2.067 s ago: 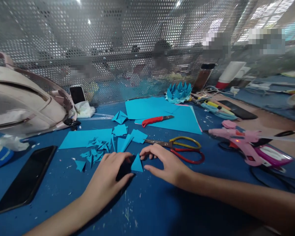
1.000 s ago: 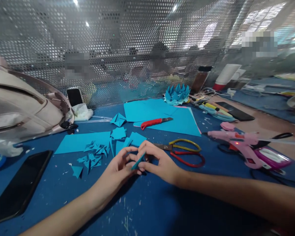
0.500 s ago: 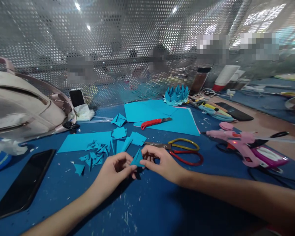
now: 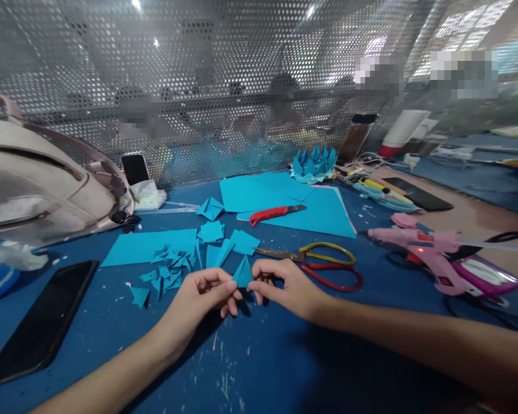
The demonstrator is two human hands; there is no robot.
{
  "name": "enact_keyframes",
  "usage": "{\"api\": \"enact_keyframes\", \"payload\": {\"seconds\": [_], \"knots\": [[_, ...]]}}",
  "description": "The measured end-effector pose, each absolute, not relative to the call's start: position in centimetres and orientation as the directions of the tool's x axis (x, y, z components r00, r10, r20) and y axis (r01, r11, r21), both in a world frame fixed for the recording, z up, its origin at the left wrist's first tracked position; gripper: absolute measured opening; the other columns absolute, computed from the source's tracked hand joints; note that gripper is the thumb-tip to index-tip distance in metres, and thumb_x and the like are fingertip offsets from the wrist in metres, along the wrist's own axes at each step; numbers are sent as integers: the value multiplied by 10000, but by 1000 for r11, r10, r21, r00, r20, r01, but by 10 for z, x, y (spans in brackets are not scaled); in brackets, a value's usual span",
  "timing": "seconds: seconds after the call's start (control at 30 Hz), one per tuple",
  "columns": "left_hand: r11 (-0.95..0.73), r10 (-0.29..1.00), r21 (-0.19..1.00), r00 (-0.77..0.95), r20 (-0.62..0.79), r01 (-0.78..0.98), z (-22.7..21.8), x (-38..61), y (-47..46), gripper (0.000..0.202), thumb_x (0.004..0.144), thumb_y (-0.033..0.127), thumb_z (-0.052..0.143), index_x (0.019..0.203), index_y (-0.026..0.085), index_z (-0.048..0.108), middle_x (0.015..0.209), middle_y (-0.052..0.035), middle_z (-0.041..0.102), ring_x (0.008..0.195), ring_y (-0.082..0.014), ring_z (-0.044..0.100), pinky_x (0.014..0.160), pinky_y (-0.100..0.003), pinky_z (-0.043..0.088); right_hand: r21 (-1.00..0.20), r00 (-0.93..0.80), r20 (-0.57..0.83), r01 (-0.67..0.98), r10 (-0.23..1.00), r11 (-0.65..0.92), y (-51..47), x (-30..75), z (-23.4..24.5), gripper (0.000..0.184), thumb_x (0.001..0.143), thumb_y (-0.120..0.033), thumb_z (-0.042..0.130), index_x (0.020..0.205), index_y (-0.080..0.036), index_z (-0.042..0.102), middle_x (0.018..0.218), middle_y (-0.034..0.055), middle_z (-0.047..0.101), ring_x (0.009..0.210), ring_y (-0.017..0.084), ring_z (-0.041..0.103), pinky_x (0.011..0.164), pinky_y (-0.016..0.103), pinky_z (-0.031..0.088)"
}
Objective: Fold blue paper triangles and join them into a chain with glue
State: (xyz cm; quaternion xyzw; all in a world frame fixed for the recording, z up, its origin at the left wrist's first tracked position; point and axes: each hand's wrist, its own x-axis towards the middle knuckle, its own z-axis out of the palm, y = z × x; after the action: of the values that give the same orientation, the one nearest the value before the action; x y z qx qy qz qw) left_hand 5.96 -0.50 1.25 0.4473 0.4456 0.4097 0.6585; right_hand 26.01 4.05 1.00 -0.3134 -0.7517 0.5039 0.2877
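Observation:
A small folded piece of blue paper, triangular with its point upward, is pinched between both hands just above the table. My left hand grips its lower left corner between thumb and finger. On the other side, my right hand pinches the lower right corner, its other fingers curled. Scissors with one yellow and one red handle lie just beyond my right hand. Left of the hands is a pile of small folded blue paper pieces. Blue paper squares lie behind the held piece.
A red-handled knife rests by blue sheets. Behind stands a folded paper crown-like ring. At right is a pink glue gun with its light on. A phone and a bag are at left. A perforated metal screen closes the back.
The folded piece has turned slightly, so its face shows more squarely and its point stands more upright. Both hands still pinch its corners. The view has shifted a little.

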Motion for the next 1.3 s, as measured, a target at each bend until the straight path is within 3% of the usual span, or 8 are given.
{"api": "enact_keyframes", "payload": {"seconds": [0.3,0.47,0.67,0.83,1.1,1.3], "knots": [[293,934,938,266,-239,-184,12,58,-5,323,780,444,781,749,142,669,709,-24,691,561,-82,572,552,-191,410,-926,-655,141,177,742,332,42,261,9,349,882,-450,666,705,-161,584,609,4,653,547,111,575,540,205,415],[307,928,938,272,-256,-164,12,58,-4,325,788,439,771,739,143,647,616,-6,644,543,-87,545,558,-198,402,-896,-697,173,182,696,405,38,262,4,350,873,-447,679,687,-157,620,579,8,670,485,104,557,480,203,393],[306,907,944,341,-249,-124,16,58,-3,356,782,465,765,713,142,630,581,-5,622,528,-94,523,552,-207,384,-867,-732,261,109,629,487,38,262,6,296,904,-339,653,688,-144,705,651,42,688,594,125,604,543,212,450],[321,879,942,400,-259,-95,18,56,-2,383,752,487,777,695,138,630,559,-20,626,513,-104,518,545,-218,377,-894,-764,212,101,609,437,38,262,9,208,899,-259,646,757,-133,730,663,36,694,611,122,629,565,204,465],[312,890,947,371,-265,-74,18,58,-3,401,799,530,719,724,162,578,585,3,601,542,-105,508,579,-223,395,-935,-739,136,125,660,333,40,261,6,274,887,-372,672,778,-129,736,666,36,706,580,118,635,541,196,468],[280,875,960,416,-247,-20,15,60,-3,425,816,580,681,800,172,564,598,18,576,537,-112,520,585,-234,401,-887,-734,284,44,618,460,41,261,5,284,862,-376,707,705,-144,750,667,33,677,592,113,610,520,195,452]]}}
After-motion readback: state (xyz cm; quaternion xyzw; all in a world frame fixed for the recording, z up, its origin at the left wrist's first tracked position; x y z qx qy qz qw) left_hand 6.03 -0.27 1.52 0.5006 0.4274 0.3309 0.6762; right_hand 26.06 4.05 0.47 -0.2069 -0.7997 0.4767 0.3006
